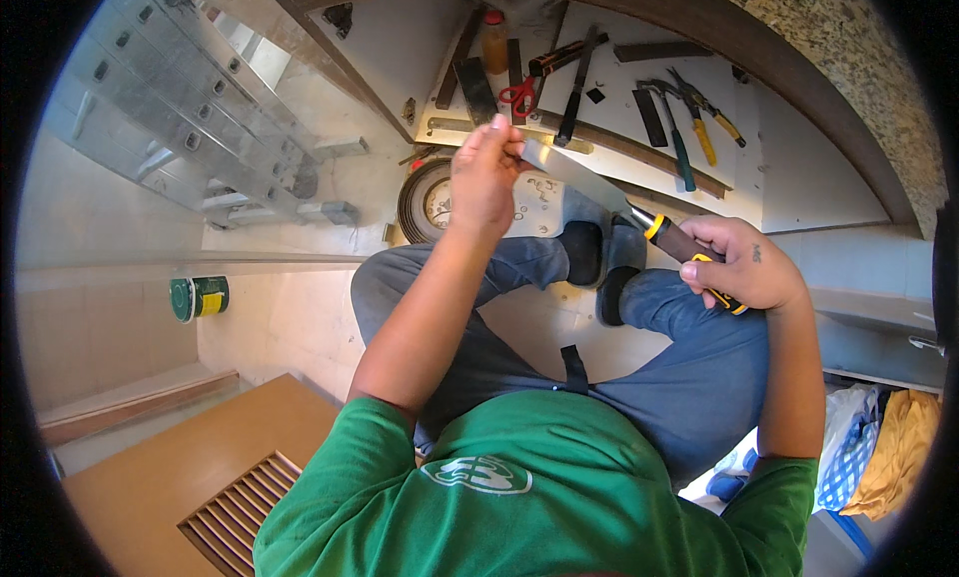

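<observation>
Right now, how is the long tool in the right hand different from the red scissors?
The long tool is held up by the right hand, while the scissors lie in the cabinet. The long tool has one straight, dark-and-yellow handle; the scissors have red loop handles. Both are hand tools.

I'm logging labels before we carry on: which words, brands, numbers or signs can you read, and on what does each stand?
No text reads clearly enough to quote.
Green tub with yellow label: too small and blurred.
Green shirt: white emblem, no legible words.
Black-and-yellow tool handle in the right hand: partly covered, nothing readable.
Right hand: small dark mark, too small to read.
</observation>
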`<action>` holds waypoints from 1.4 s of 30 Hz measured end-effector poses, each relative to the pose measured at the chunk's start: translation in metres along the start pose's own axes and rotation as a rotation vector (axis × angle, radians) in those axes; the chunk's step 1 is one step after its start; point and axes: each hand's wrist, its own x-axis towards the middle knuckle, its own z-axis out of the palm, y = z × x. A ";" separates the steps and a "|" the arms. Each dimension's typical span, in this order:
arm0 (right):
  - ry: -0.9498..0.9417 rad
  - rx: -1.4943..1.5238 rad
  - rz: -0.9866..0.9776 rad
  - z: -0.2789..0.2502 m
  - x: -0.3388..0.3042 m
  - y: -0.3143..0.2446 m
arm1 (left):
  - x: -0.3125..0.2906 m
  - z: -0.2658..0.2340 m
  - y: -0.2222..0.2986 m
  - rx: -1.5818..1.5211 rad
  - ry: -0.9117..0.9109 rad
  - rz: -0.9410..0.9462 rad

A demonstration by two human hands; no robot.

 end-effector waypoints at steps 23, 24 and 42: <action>0.551 -0.134 -0.152 0.004 -0.006 0.027 | -0.014 0.076 -0.026 0.069 -0.326 0.072; 0.566 -0.171 -0.152 0.002 -0.007 0.029 | -0.010 0.085 -0.024 0.108 -0.293 0.043; 1.069 -0.290 -0.195 -0.032 -0.040 0.048 | 0.026 0.154 -0.049 0.052 -0.408 0.042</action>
